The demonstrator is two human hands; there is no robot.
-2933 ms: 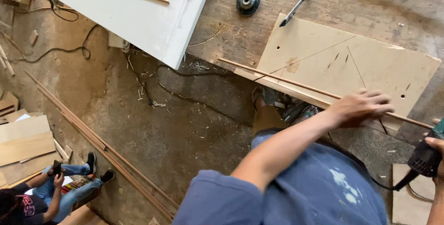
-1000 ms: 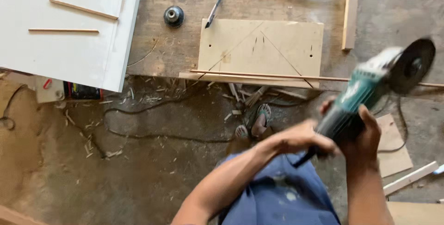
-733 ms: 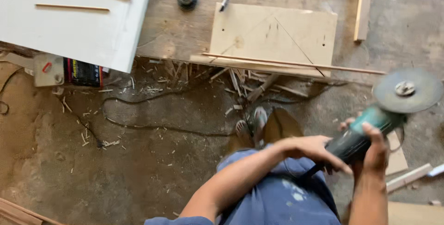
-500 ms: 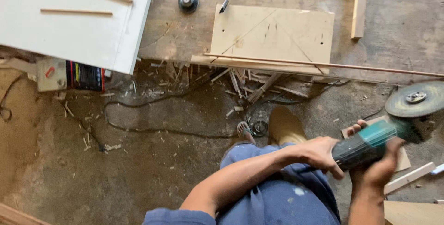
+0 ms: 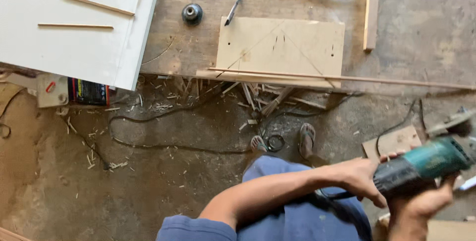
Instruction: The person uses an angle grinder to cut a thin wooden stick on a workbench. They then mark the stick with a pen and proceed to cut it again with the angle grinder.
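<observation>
Right now we hold the angle grinder (image 5: 426, 164) low beside our knees, off the desk's near edge: left hand (image 5: 359, 179) and right hand (image 5: 421, 206) both in closed grip around its body; best keep the cord (image 5: 163, 144) clear.

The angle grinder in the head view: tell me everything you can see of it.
The angle grinder has a teal body and a black rear grip; its disc end at the right frame edge is blurred. It lies roughly level, tilted up to the right, above the floor. The left hand wraps the black grip and the right hand supports it from below.
</observation>
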